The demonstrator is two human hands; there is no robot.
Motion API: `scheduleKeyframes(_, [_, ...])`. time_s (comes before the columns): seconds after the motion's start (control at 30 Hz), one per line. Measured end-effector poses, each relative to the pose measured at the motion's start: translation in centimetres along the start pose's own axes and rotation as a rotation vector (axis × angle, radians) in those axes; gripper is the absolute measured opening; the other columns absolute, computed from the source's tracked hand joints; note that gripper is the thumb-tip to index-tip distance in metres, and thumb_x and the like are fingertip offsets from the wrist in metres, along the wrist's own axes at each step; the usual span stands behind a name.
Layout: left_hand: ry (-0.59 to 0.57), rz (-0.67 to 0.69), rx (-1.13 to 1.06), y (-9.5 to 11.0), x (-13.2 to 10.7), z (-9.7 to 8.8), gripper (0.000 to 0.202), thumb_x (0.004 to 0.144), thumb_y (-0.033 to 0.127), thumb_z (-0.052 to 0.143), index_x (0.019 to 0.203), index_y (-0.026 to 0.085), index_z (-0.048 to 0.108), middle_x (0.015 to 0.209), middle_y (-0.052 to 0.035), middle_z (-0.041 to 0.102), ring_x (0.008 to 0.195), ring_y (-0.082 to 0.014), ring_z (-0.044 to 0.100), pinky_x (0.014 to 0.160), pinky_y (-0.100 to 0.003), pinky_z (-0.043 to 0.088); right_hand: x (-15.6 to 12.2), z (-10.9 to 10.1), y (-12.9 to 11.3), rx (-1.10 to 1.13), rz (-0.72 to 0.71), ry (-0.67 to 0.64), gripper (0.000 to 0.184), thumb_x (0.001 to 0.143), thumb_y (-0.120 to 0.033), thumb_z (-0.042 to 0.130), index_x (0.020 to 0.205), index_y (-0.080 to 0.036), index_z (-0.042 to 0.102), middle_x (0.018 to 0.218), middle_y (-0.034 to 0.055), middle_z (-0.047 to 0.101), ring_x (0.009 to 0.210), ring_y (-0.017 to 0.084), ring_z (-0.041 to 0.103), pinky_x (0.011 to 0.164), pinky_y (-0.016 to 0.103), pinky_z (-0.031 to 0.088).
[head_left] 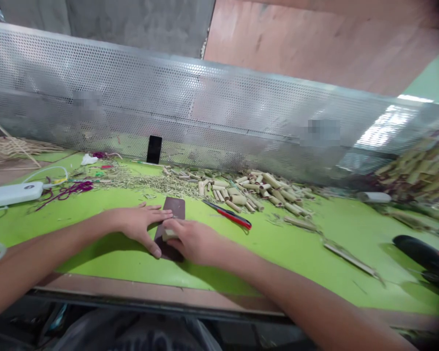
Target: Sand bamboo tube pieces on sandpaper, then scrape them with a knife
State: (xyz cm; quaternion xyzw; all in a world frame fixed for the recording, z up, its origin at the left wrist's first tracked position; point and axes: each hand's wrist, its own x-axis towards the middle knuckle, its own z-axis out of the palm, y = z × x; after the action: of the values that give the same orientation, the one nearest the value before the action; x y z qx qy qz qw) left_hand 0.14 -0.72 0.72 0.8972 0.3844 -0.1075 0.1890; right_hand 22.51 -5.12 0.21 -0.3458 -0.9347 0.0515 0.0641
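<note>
**A:** You're wearing the camera on your head, so the view starts just above your own arms and looks forward and down.

**B:** Right, and it sits close: your left hand (137, 229) and your right hand (193, 239) fill the lower middle of the frame, with your lap (131, 334) along the bottom edge.

**A:** The counter (314, 253) stretches side to side across the frame, its near edge just below your hands.

**B:** Farther off, a perforated metal screen (168, 97) crosses the upper part, sloping down to the right, so you've got the view tipped a little.
</note>
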Motion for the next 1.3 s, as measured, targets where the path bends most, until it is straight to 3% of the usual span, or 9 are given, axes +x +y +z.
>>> scheduleKeyframes(0.13, [-0.006,-0.013,-0.001,0.2,-0.1,0.0,0.127,0.067,0.083,0.068,0.164,0.023,0.012,0.169,-0.0084,0.006,0.156,-0.0387,0.008,0.126,-0.058,0.009,-0.2,-0.4,0.4,-0.005,0.08,0.005,0.024,0.101,-0.026,0.052,0.122,-0.019,0.06,0.104,0.0096,0.07,0.085,0.02,0.064,0.071,0.03,0.043])
scheduleKeyframes(0.3, [-0.005,-0.017,-0.01,0.1,0.0,0.0,0.127,0.068,0.083,0.068,0.164,0.023,0.01,0.17,-0.007,0.006,0.156,-0.0379,0.005,0.127,-0.056,0.007,0.0,-0.3,0.5,0.032,-0.113,0.017,0.012,0.1,-0.024,0.055,0.106,-0.02,0.065,0.109,0.0071,0.068,0.089,0.018,0.062,0.075,0.029,0.044])
scheduleKeyframes(0.47, [-0.002,-0.011,-0.02,0.1,0.1,0.1,0.127,0.067,0.083,0.068,0.164,0.024,0.012,0.169,-0.0077,0.006,0.156,-0.0396,0.005,0.127,-0.058,0.006,0.2,-0.6,0.7,-0.133,0.08,0.038,0.02,0.103,-0.025,0.049,0.104,-0.016,0.067,0.104,0.01,0.066,0.079,0.018,0.06,0.067,0.031,0.041])
scheduleKeyframes(0.63, [0.001,-0.02,-0.012,0.3,0.0,0.0,0.128,0.067,0.082,0.069,0.164,0.023,0.011,0.169,-0.0077,0.007,0.156,-0.0386,0.005,0.127,-0.055,0.008,0.0,-0.3,0.4,-0.049,-0.13,-0.02,0.018,0.103,-0.032,0.052,0.105,-0.02,0.067,0.105,0.0059,0.068,0.081,0.016,0.06,0.068,0.028,0.041])
scheduleKeyframes(0.8, [-0.003,-0.002,-0.004,0.1,0.0,0.0,0.128,0.067,0.084,0.067,0.164,0.023,0.011,0.169,-0.0083,0.006,0.156,-0.039,0.006,0.127,-0.057,0.007,0.3,-0.6,0.8,-0.13,0.072,0.022,0.025,0.106,-0.029,0.045,0.107,-0.017,0.067,0.099,0.009,0.069,0.08,0.018,0.061,0.069,0.03,0.04])
scheduleKeyframes(1.0, [-0.002,-0.017,0.013,0.3,-0.1,0.0,0.125,0.069,0.082,0.068,0.164,0.024,0.011,0.169,-0.0072,0.007,0.156,-0.038,0.006,0.127,-0.055,0.009,0.0,-0.2,-0.4,-0.06,-0.059,-0.039,0.021,0.102,-0.032,0.054,0.118,-0.02,0.061,0.108,0.0076,0.071,0.083,0.02,0.065,0.067,0.029,0.038])
scheduleKeyframes(1.17, [-0.01,-0.014,0.005,0.4,-0.2,-0.2,0.127,0.068,0.083,0.068,0.164,0.024,0.01,0.169,-0.0091,0.004,0.156,-0.0389,0.006,0.126,-0.058,0.009,0.3,-0.1,1.1,-0.111,0.096,0.043,0.022,0.104,-0.032,0.048,0.113,-0.017,0.062,0.095,0.0082,0.072,0.077,0.02,0.064,0.065,0.03,0.038])
scheduleKeyframes(1.3, [0.008,0.009,0.01,0.1,-0.1,0.0,0.123,0.069,0.084,0.066,0.164,0.025,0.014,0.169,-0.0085,0.008,0.156,-0.0382,0.01,0.126,-0.056,0.01,0.3,0.4,0.9,-0.089,-0.05,0.067,0.021,0.104,-0.032,0.049,0.111,-0.018,0.062,0.108,0.0095,0.07,0.087,0.02,0.064,0.071,0.031,0.042])
